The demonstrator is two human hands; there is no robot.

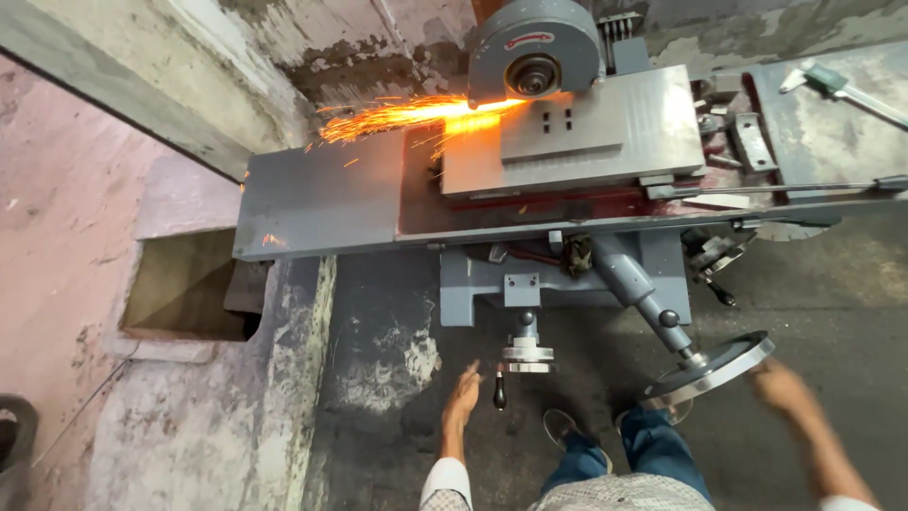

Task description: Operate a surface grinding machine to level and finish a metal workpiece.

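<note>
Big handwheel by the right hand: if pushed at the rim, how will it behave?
The handwheel looks like thick metal, so probably heavy and rigid. It sits on an angled shaft, so it likely spins rather than tips. The right hand is blurred at its rim; grip unclear.

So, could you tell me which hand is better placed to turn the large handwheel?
Probably the right hand: it is at the rim of the large handwheel, while the left hand is beside the small crank handle.

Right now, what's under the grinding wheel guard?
Under the grinding wheel guard, orange sparks spray left across the grey machine table. A flat steel plate lies beneath. The contact point is hidden by glare.
</note>
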